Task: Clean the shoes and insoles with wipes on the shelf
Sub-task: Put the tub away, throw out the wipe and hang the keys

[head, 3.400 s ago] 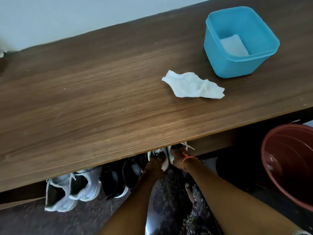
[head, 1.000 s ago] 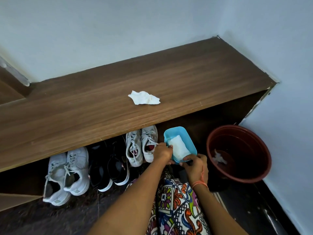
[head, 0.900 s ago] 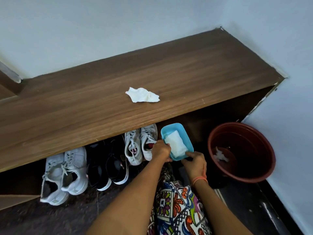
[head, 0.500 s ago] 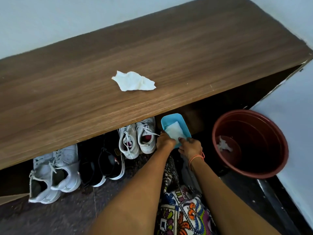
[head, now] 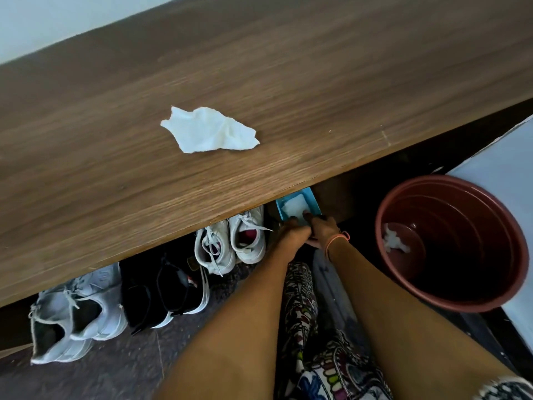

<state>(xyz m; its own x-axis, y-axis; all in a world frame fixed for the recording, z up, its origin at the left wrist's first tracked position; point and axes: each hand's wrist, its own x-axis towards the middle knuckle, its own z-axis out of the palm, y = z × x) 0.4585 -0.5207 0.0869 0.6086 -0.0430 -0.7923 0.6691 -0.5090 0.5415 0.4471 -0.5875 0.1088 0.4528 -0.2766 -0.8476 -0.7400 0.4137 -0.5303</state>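
The blue container (head: pixel 314 202) of folded wipes (head: pixel 294 204) sits low at the shelf's (head: pixel 288 67) front edge, its far half hidden under the top board. The left hand (head: pixel 291 235) and right hand (head: pixel 323 229), pressed side by side, both clasp its near rim. To its left, white sneakers (head: pixel 230 241), black shoes (head: pixel 164 293) and grey sneakers (head: pixel 75 310) tuck their toes under the board, a crumpled wipe (head: pixel 210 131) lies alone on the broad shelf top, and a red-brown bucket (head: pixel 461 304) holding a wadded wipe (head: pixel 393 242) stands just right of the arms.
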